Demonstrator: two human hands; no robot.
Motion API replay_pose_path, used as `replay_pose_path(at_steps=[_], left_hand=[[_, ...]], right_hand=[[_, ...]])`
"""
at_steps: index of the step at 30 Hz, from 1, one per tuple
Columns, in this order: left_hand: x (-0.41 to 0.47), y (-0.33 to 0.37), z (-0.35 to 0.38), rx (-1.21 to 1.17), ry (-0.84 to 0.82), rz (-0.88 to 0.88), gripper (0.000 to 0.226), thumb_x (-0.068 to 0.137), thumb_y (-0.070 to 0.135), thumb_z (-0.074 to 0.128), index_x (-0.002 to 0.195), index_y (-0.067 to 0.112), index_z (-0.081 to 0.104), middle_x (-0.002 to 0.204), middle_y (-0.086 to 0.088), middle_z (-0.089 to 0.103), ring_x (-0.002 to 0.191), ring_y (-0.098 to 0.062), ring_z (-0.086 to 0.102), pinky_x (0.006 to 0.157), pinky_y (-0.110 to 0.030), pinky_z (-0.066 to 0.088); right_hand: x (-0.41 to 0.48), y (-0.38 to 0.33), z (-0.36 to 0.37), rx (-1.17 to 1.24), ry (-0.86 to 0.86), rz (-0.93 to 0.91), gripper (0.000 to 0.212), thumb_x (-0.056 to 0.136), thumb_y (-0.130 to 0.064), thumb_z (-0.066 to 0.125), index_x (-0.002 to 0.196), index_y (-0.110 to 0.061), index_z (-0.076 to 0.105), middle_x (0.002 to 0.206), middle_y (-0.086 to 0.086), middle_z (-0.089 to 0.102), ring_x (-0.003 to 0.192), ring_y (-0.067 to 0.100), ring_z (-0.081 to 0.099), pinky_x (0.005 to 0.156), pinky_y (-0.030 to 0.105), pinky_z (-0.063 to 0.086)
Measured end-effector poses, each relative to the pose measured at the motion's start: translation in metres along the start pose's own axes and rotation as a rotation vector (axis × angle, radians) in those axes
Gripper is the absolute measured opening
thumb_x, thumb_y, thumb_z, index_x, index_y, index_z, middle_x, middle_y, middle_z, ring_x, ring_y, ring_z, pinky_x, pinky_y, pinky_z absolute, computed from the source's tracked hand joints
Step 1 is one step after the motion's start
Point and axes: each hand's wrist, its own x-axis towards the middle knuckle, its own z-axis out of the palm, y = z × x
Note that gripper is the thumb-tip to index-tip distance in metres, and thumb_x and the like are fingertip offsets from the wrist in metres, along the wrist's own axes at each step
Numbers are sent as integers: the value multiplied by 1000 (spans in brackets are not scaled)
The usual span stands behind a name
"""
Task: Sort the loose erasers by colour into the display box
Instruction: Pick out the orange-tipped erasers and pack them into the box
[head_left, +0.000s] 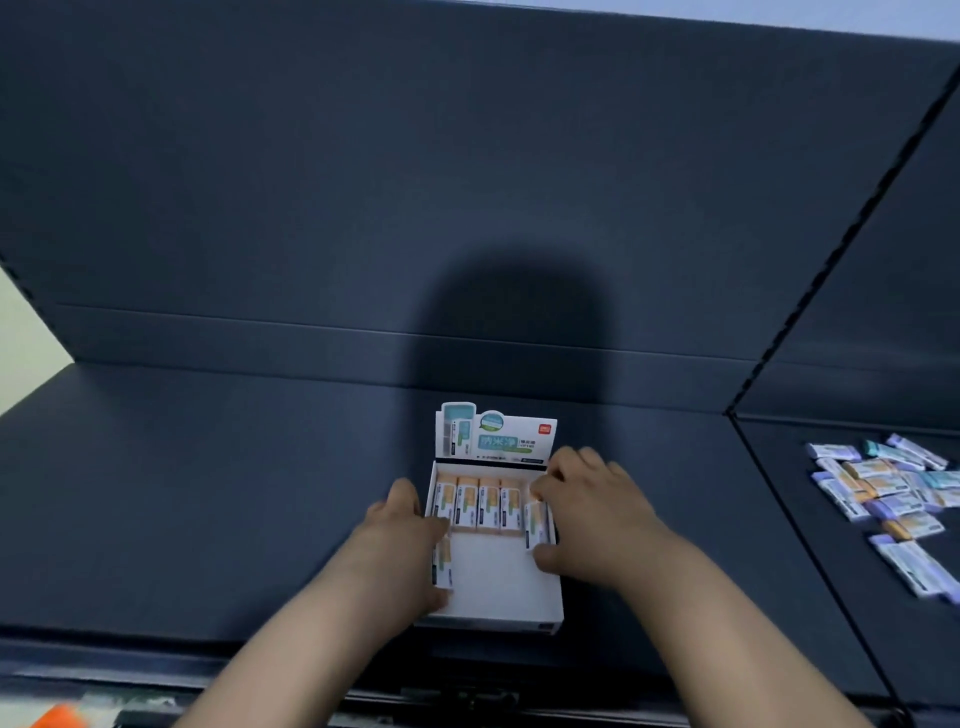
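A white display box (498, 582) with an upright printed header card stands on the dark shelf in the middle of the head view. A row of several orange erasers (480, 501) fills its far end. My left hand (402, 535) lies at the box's left wall and holds an orange eraser (442, 564) against that wall inside the box. My right hand (592, 512) is at the right wall, its fingers and thumb pinching another orange eraser (536, 522) at the right end of the row. The near floor of the box is bare white.
A heap of loose erasers (888, 493) in purple, teal and orange wrappers lies on the adjoining dark shelf at the right. A seam (779, 519) divides the two shelves. A dark back panel rises behind. An orange object (60, 717) shows at the bottom left corner.
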Motion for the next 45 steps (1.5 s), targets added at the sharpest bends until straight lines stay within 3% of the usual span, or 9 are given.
replay_pose_path(at_steps=[5,10,16,27,32,36,39,45], left_hand=[[0,5,0,46,-51,-6,28,85,26,62,111,16,59,116,-4,38,88,-17,49,80,-23,44],[1,8,4,88,-38,-16,26,92,18,55,116,11,55,115,-5,38,87,-18,51,70,-21,37],[5,11,3,93,-34,-65,35,88,28,61,118,10,57,113,-6,41,104,-21,55,82,-25,45],[6,7,12,93,35,-35,29,92,17,49,119,16,57,118,-6,47,103,-19,55,78,-23,43],[7,4,14,103,49,-13,29,91,18,50,119,16,57,117,-5,47,103,-19,55,78,-23,44],[7,1,12,86,47,15,30,89,24,54,118,18,58,110,-2,44,100,-17,54,76,-23,44],[4,1,5,76,66,42,37,90,34,55,125,21,53,118,-3,42,104,-17,51,82,-25,46],[4,21,-10,136,360,204,41,97,39,40,134,23,45,125,2,41,115,-16,39,89,-27,41]], right_hand=[[8,-10,6,-33,-3,86,40,82,-31,53,121,-21,52,120,2,39,112,21,35,92,33,31],[8,-13,17,-3,14,139,36,86,-20,46,121,-15,51,118,4,42,109,23,39,87,32,33],[8,-15,22,-5,7,162,37,87,-19,44,124,-14,47,118,6,42,109,24,39,87,33,35],[7,-16,28,1,9,178,39,87,-15,41,125,-13,45,119,8,43,110,25,39,89,34,35],[5,-18,32,47,46,250,37,90,-20,42,127,-19,42,121,4,47,113,23,41,90,33,35],[1,-19,24,74,82,278,39,92,-39,44,127,-22,42,123,1,50,115,22,43,91,33,34],[-10,-18,13,167,187,325,41,91,-48,43,125,-25,44,121,0,53,115,21,46,91,35,36],[-38,-7,3,338,325,390,43,89,-45,50,128,-25,49,119,-1,58,112,20,51,89,32,42]])
